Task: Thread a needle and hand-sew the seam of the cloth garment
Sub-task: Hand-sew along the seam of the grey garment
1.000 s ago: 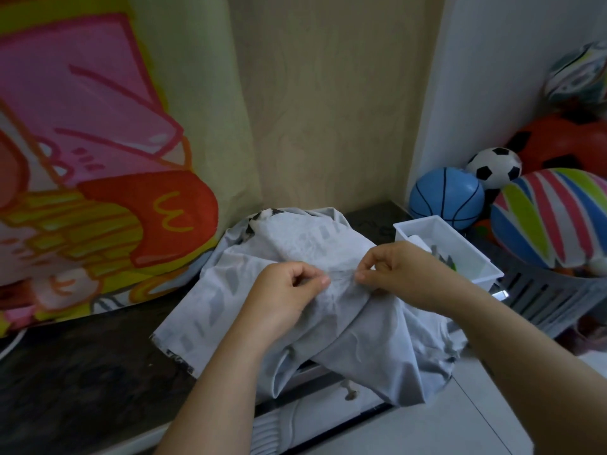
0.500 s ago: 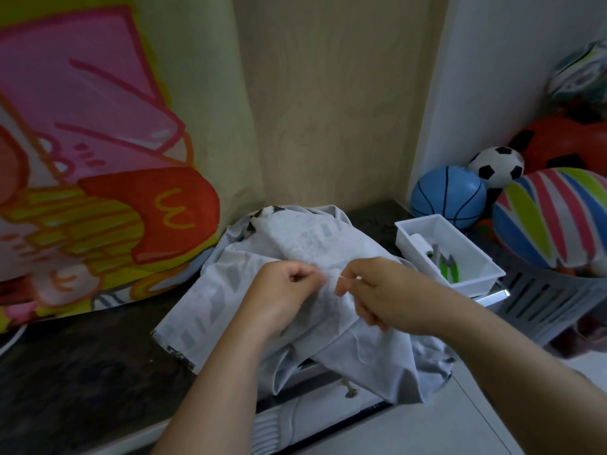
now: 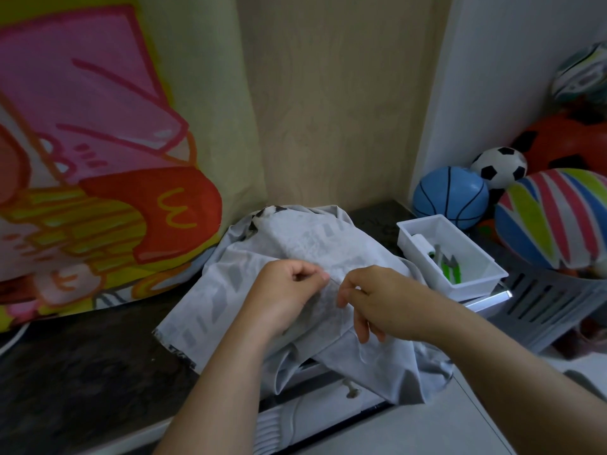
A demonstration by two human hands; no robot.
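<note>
Head view: shows forearms reaching in from below, meeting over the grey garment [image 3: 302, 238] heaped on the dark counter [image 3: 82, 372]. Left hand [image 3: 289, 285] curled, pinching a cloth fold; right hand [image 3: 381, 300] just beside, thumb and forefinger pinching the thin needle [image 3: 334, 280], other fingers loosely bent.

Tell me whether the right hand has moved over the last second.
Yes. The right hand has dropped toward the person and slightly left, clear of the white tray it overlapped before.
</note>
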